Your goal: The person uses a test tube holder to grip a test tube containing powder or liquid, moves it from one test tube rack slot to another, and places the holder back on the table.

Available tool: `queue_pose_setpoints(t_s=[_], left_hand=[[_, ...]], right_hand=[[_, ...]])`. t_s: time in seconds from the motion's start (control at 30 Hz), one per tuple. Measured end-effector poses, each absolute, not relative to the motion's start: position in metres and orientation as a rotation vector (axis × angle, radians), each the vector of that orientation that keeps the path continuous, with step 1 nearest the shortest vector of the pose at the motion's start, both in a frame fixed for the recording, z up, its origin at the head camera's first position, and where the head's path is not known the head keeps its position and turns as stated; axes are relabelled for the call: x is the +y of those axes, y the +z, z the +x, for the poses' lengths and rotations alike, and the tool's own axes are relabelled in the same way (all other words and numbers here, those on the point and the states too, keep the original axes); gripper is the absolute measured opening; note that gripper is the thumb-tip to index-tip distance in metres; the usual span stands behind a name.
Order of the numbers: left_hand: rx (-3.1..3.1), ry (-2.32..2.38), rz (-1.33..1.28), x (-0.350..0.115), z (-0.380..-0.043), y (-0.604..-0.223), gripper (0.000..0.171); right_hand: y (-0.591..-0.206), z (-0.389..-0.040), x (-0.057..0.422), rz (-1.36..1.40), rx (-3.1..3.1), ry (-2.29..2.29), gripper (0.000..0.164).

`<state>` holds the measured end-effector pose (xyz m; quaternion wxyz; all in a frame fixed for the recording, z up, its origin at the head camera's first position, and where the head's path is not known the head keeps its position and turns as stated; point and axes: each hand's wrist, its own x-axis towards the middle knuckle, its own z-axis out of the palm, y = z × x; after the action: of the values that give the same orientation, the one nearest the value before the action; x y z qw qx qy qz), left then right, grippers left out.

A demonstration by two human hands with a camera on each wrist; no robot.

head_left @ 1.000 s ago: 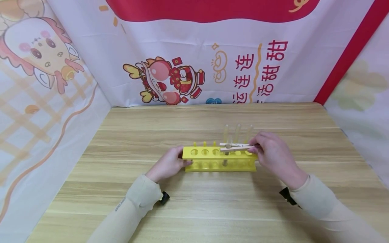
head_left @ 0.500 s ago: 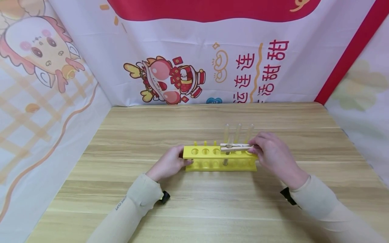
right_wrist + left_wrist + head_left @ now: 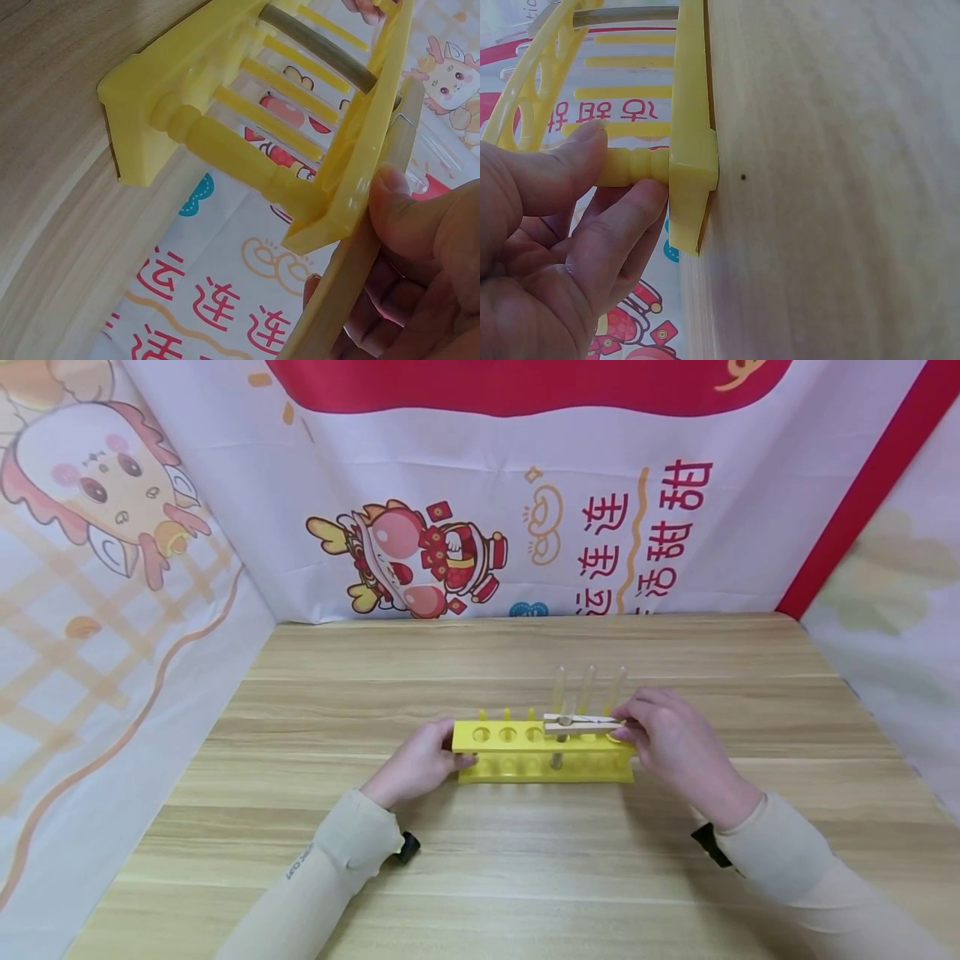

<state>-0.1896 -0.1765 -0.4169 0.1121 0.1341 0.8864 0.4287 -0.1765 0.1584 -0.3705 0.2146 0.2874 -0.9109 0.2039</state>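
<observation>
My left hand (image 3: pixel 420 760) grips the left end of a yellow test tube rack (image 3: pixel 517 747). In the left wrist view its thumb and fingers hold the end post (image 3: pixel 626 166). My right hand (image 3: pixel 678 747) holds a wooden test tube clamp (image 3: pixel 581 727), which lies level just above the rack's top plate. The clamp's tip encloses a clear test tube (image 3: pixel 558 758) standing in one of the rack's holes. Greyish contents show in the tube's lower part (image 3: pixel 322 45) in the right wrist view. The thumb presses against the clamp's side there.
Behind the rack's right half, three clear test tubes (image 3: pixel 590 681) stand bottom-up on the pegs. Bare yellow pegs (image 3: pixel 507 713) rise at its left half. The rack stands on a wooden table (image 3: pixel 480 868), with printed cloth (image 3: pixel 465 443) hanging behind and at both sides.
One second ago the clamp's arms stood apart around the tube; now they are drawn together on it. Both hands have stayed nearly still.
</observation>
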Motion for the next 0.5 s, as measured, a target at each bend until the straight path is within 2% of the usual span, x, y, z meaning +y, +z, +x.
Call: queue_pose_setpoints(t_s=[0.5], left_hand=[[2.616, 1.243, 0.374, -0.1761, -0.1903, -0.4176, 0.022]], right_hand=[[-0.3635, -0.1746, 0.1571, 0.791, -2.549, 0.59, 0.015]])
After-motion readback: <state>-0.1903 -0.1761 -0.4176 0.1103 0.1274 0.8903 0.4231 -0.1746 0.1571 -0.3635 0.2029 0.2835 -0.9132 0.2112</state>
